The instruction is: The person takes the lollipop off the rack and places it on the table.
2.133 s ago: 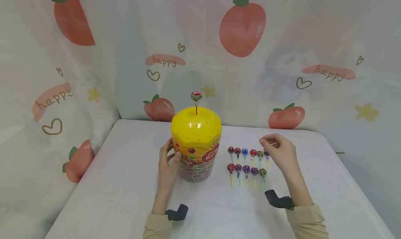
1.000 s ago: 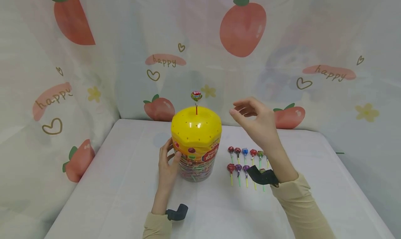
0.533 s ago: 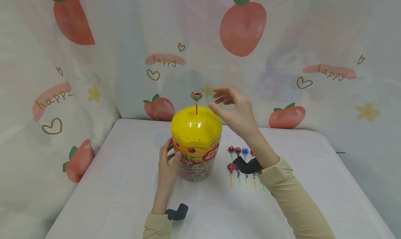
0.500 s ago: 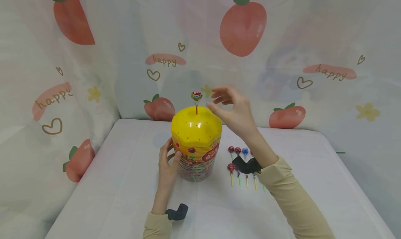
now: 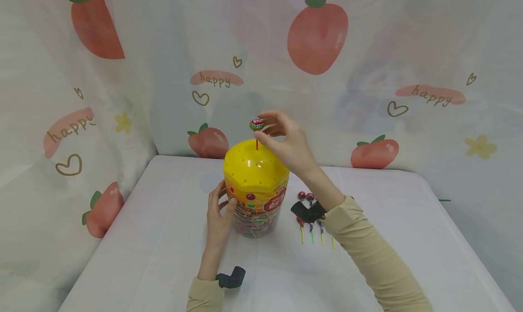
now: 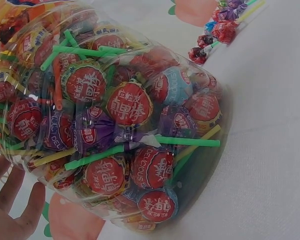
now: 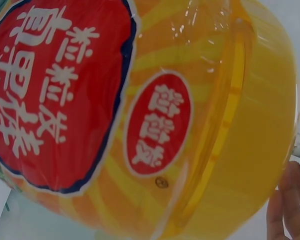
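Note:
A clear jar (image 5: 255, 219) packed with wrapped lollipops stands upright, topped by a yellow lid (image 5: 249, 173) dotted with small holes. One lollipop (image 5: 255, 122) sticks up from the lid on a red stick. My left hand (image 5: 218, 219) holds the jar's left side, thumb at the front; its fingers (image 6: 10, 192) also show beside the jar in the left wrist view. My right hand (image 5: 291, 151) is at the raised lollipop, thumb and fingers curved and apart around its right side. Its thumb overlaps the candy's lower edge; whether they touch is unclear.
Several loose lollipops (image 5: 301, 195) lie in two rows right of the jar, partly hidden by my right forearm and a black wrist mount (image 5: 308, 210). The white table (image 5: 171, 253) backs onto a hanging cloth (image 5: 261, 35) printed with peaches.
My right hand has risen from above the loose lollipops and moved left to the upright lollipop, its forearm now covering some loose ones. The left hand and jar have stayed put.

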Demonstrator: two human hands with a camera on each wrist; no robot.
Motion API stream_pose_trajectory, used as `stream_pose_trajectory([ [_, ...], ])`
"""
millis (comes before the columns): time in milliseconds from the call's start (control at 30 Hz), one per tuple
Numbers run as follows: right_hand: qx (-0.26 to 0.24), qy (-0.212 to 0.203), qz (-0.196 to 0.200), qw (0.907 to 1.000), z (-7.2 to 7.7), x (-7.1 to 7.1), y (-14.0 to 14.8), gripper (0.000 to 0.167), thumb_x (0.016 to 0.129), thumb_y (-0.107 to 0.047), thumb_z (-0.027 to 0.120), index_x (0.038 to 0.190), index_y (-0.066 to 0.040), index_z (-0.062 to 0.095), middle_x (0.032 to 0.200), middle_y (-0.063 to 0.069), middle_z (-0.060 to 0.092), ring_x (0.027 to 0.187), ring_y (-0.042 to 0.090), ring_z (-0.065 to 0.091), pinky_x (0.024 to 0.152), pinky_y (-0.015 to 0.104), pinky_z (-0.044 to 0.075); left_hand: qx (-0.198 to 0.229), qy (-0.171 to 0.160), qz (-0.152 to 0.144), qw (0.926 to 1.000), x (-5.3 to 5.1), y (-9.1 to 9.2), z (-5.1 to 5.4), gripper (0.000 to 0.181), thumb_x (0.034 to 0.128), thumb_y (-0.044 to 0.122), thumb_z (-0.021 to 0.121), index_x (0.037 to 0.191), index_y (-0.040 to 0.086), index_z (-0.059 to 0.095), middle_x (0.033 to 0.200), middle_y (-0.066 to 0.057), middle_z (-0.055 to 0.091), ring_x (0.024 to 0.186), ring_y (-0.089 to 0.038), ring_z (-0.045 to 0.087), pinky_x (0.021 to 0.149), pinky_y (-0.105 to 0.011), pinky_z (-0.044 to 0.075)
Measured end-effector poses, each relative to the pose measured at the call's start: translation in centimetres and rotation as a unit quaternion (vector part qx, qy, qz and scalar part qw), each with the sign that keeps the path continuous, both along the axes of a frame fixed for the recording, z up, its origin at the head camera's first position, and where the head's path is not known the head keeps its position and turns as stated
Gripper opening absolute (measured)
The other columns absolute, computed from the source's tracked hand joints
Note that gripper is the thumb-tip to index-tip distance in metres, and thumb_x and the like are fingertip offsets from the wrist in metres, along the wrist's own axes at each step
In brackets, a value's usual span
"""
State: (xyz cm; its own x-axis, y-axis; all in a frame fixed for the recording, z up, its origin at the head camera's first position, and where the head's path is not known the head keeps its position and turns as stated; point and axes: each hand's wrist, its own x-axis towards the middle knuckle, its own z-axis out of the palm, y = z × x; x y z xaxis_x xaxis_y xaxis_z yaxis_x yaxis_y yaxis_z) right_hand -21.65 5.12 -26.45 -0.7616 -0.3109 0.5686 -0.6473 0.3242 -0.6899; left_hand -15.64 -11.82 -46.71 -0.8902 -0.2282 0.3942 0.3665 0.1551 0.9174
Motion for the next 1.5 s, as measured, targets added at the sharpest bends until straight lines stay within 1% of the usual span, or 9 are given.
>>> stream_pose_trajectory([
  [167, -0.005, 0.004, 0.002, 1.0, -0.1, -0.1, -0.4, 0.035, 0.089, -0.014, 0.067, 0.122, -0.006, 0.059, 0.112, 0.011, 0.066, 0.096, 0.023, 0.064, 0.09, 0.038, 0.053, 0.0, -0.001, -0.002, 1.0, 0.0, 0.0, 0.0, 0.054, 0.095, 0.019, 0.057, 0.146, 0.024, 0.038, 0.141, -0.005, 0.043, 0.129, -0.02, 0.041, 0.105, -0.055, 0.04],
  [300, -0.007, 0.012, -0.004, 0.9999, -0.2, -0.1, -0.5, 0.033, 0.09, -0.013, 0.067, 0.121, -0.005, 0.059, 0.11, 0.011, 0.066, 0.093, 0.022, 0.064, 0.089, 0.037, 0.054, 0.0, 0.001, -0.003, 1.0, -0.1, -0.1, 0.0, 0.055, 0.0948, 0.017, 0.057, 0.146, 0.025, 0.038, 0.141, -0.005, 0.043, 0.129, -0.021, 0.042, 0.104, -0.056, 0.04],
  [467, -0.007, 0.025, -0.007, 0.9996, -0.3, -0.2, -0.7, 0.031, 0.09, -0.012, 0.066, 0.119, -0.003, 0.059, 0.109, 0.011, 0.066, 0.091, 0.022, 0.065, 0.089, 0.036, 0.054, -0.006, 0.0, 0.001, 1.0, 0.0, -0.1, 0.0, 0.054, 0.0952, 0.021, 0.057, 0.146, 0.025, 0.038, 0.141, -0.005, 0.043, 0.129, -0.021, 0.042, 0.104, -0.054, 0.041],
  [633, -0.009, 0.025, -0.008, 0.9996, -0.2, -0.1, -0.8, 0.03, 0.09, -0.012, 0.065, 0.119, -0.003, 0.059, 0.109, 0.012, 0.066, 0.091, 0.022, 0.065, 0.089, 0.037, 0.054, -0.007, 0.002, 0.001, 1.0, 0.0, 0.0, 0.1, 0.054, 0.0952, 0.023, 0.057, 0.146, 0.025, 0.038, 0.14, -0.006, 0.043, 0.129, -0.022, 0.041, 0.104, -0.055, 0.041],
  [933, -0.038, 0.039, -0.009, 0.9985, 0.2, 0.0, -0.7, 0.029, 0.09, -0.01, 0.065, 0.118, -0.003, 0.059, 0.108, 0.011, 0.066, 0.089, 0.02, 0.064, 0.086, 0.028, 0.052, -0.006, 0.006, 0.001, 1.0, 0.0, -0.1, 0.1, 0.054, 0.0949, 0.021, 0.058, 0.146, 0.024, 0.038, 0.141, -0.006, 0.043, 0.13, -0.022, 0.042, 0.104, -0.056, 0.041],
  [1100, -0.054, 0.034, -0.015, 0.9978, 0.4, 0.4, -0.2, 0.03, 0.09, -0.01, 0.065, 0.119, -0.003, 0.059, 0.109, 0.01, 0.066, 0.089, 0.018, 0.063, 0.086, 0.025, 0.051, 0.0, -0.001, -0.001, 1.0, 0.0, -0.1, 0.1, 0.055, 0.0941, 0.015, 0.058, 0.145, 0.023, 0.039, 0.141, -0.006, 0.043, 0.131, -0.022, 0.041, 0.105, -0.056, 0.04],
  [1233, -0.063, 0.018, -0.025, 0.9975, 0.2, 0.7, 0.5, 0.031, 0.09, -0.01, 0.065, 0.12, -0.004, 0.059, 0.111, 0.01, 0.065, 0.089, 0.014, 0.061, 0.087, 0.023, 0.049, 0.004, -0.012, -0.003, 0.9999, 0.0, 0.0, 0.2, 0.057, 0.0933, 0.009, 0.057, 0.146, 0.019, 0.038, 0.143, -0.011, 0.042, 0.132, -0.027, 0.04, 0.106, -0.058, 0.038],
  [1333, -0.073, 0.014, -0.031, 0.9968, 0.0, 1.0, 1.0, 0.031, 0.09, -0.009, 0.065, 0.12, -0.003, 0.059, 0.112, 0.01, 0.065, 0.088, 0.011, 0.06, 0.086, 0.022, 0.049, 0.005, -0.021, -0.004, 0.9998, 0.1, 0.1, 0.6, 0.058, 0.0932, 0.005, 0.056, 0.147, 0.014, 0.036, 0.144, -0.016, 0.04, 0.133, -0.032, 0.039, 0.107, -0.059, 0.037],
  [1500, -0.084, 0.012, -0.039, 0.9956, -0.5, 1.5, 1.9, 0.031, 0.089, -0.008, 0.066, 0.119, -0.002, 0.06, 0.111, 0.011, 0.065, 0.086, 0.008, 0.06, 0.086, 0.021, 0.048, 0.001, -0.023, -0.007, 0.9997, 1.4, 0.3, 2.9, 0.056, 0.0934, 0.005, 0.055, 0.146, 0.005, 0.037, 0.142, -0.02, 0.04, 0.132, -0.034, 0.04, 0.106, -0.06, 0.037],
])
